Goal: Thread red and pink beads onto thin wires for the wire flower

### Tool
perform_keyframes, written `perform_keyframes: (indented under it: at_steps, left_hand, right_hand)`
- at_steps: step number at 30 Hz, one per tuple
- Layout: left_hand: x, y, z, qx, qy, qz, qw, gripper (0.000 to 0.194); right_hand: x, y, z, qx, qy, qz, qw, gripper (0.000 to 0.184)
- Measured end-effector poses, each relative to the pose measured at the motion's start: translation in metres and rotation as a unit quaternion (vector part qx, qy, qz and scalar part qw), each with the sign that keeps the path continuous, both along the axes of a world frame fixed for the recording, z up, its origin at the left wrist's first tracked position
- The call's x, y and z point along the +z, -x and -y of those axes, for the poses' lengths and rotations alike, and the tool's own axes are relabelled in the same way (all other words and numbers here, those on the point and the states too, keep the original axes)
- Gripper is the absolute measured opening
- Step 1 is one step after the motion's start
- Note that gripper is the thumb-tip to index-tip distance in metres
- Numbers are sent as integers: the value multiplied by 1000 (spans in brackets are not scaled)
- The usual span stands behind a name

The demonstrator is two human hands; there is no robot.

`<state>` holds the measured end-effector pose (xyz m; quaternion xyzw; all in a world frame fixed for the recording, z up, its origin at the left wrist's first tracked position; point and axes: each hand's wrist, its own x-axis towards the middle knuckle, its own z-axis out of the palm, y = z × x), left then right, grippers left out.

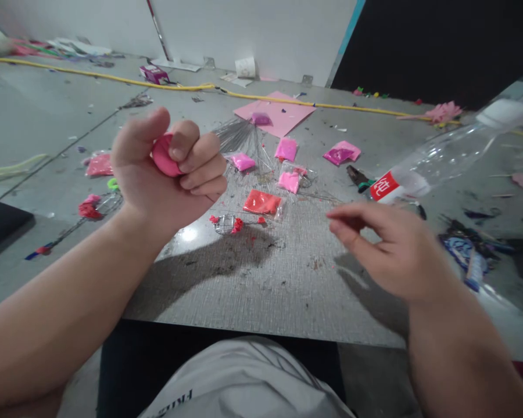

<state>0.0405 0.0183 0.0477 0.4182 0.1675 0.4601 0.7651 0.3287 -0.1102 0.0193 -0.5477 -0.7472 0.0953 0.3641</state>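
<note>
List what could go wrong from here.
The left hand is closed around the pink lump, so its fingers might dent it. The bottle is just beyond the right hand; a careless sweep could knock it. Lowering the left arm might bend the wire frame.

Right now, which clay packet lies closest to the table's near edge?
The orange-red packet, just beyond and right of the small wire frame with red lumps. Every other packet in view lies farther back.
</note>
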Motion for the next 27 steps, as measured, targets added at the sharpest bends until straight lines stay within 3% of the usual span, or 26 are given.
perform_keyframes:
  at_steps: [4,5,8,9,10,12,13,14,16,19,20,23,27]
  left_hand:
    - [1,0,2,35,-45,-52,997,49]
    - [1,0,2,36,-48,-84,995,47]
    - [-3,-3,-2,63,-116,-223,966,35]
    - [-8,-4,-7,83,-173,-295,936,27]
    - [-15,-4,-13,104,-245,-401,876,18]
    - [-30,-4,-28,140,-408,-565,704,23]
    - [-38,-3,-36,142,-455,-601,641,25]
    - [-45,-2,-43,133,-465,-623,614,27]
    - [-55,-1,-52,112,-412,-665,613,30]
    - [-57,-1,-55,130,-368,-685,615,34]
    - [-56,-2,-54,133,-353,-678,631,33]
    - [-50,-5,-43,104,-289,-626,717,28]
    - [-43,-9,-24,20,-268,-536,801,29]
  right_hand:
    - [-18,-22,16,31,130,80,988,15]
    - [-23,-27,19,26,177,102,978,17]
    - [-36,-37,26,-4,225,111,968,22]
    - [-39,-38,27,-13,227,107,968,22]
    - [-42,-39,28,-20,228,100,968,23]
    - [-47,-40,27,-32,223,81,971,23]
    - [-50,-40,26,-37,220,72,972,22]
    - [-51,-39,25,-40,215,65,974,22]
    - [-54,-39,23,-43,203,61,976,21]
    - [-53,-38,23,-40,190,67,979,20]
    - [-51,-38,23,-37,189,71,979,20]
    - [-39,-35,24,-20,181,87,979,18]
    - [-9,-17,14,49,112,84,989,12]
